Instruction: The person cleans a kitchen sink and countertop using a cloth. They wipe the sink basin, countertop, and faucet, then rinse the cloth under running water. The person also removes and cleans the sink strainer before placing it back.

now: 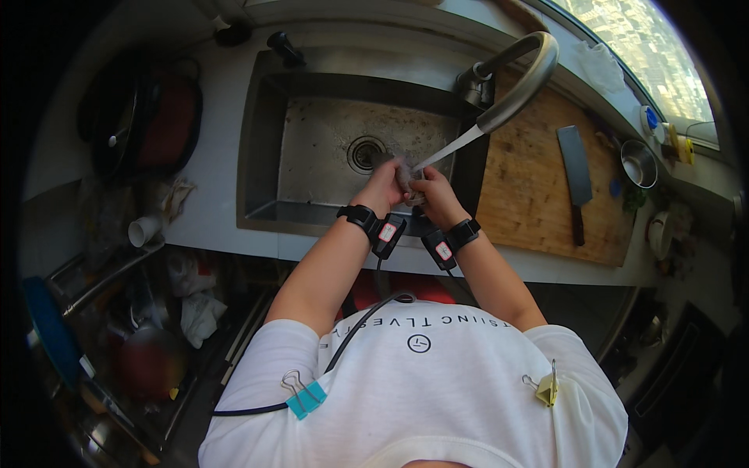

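Observation:
Over the near right part of the steel sink (300, 207), my left hand (380, 187) and my right hand (441, 197) meet around a small greyish-brown lump (410, 187). Its kind is too blurred to tell. My left fingers, smeared by motion, press on its left side. On its other side, my right fingers and thumb are closed against it. Water (456, 148) streams from the curved steel faucet (538, 66) down onto the lump and my fingers. Wet drops dot the basin around the round drain (365, 154).
Right of the sink lies a wooden cutting board (523, 187) bearing a cleaver (576, 168). Beyond it stands a small metal pot (640, 165). A dark red-sided pot or cooker (168, 121) sits left of the sink, with a white cup (143, 231) nearer me.

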Motion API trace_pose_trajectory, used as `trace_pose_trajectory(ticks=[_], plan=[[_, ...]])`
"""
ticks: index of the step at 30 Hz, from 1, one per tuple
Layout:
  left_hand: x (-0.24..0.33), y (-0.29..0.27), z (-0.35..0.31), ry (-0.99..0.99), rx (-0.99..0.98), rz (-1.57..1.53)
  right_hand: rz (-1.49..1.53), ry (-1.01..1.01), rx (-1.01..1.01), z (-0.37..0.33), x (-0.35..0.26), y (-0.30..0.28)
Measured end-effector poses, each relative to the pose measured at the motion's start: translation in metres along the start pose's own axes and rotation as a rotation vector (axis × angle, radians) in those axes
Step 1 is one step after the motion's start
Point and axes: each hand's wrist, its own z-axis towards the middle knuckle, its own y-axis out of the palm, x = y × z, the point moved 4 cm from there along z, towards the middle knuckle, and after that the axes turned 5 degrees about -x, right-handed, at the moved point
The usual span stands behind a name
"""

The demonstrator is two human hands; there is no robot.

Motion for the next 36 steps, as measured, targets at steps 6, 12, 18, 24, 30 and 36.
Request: trace_pose_trajectory(ticks=[6, 12, 18, 24, 30, 36], plan=[[0.017, -0.007, 0.022, 0.107, 0.067, -0.276, -0.592, 0.041, -0.103, -0.059, -0.042, -0.006], [-0.006, 0.013, -0.015, -0.003, 0.005, 0.032, -1.176, -0.497, 0.008, -0.011, -0.12, -0.021], [0.005, 0.03, -0.022, -0.03, -0.118, 0.19, -1.231, -0.686, 0.227, 0.056, -0.089, -0.042], [-0.012, 0.026, -0.02, -0.132, -0.157, -0.369, -0.481, -0.587, 0.413, 0.051, -0.152, -0.113], [-0.012, 0.042, -0.053, -0.199, -0.354, -0.581, -0.315, -0.343, 0.259, 0.046, -0.089, -0.108], [-0.019, 0.064, -0.091, -0.248, -0.732, -0.721, 0.456, 0.081, -0.33, 0.066, 0.033, -0.032]])
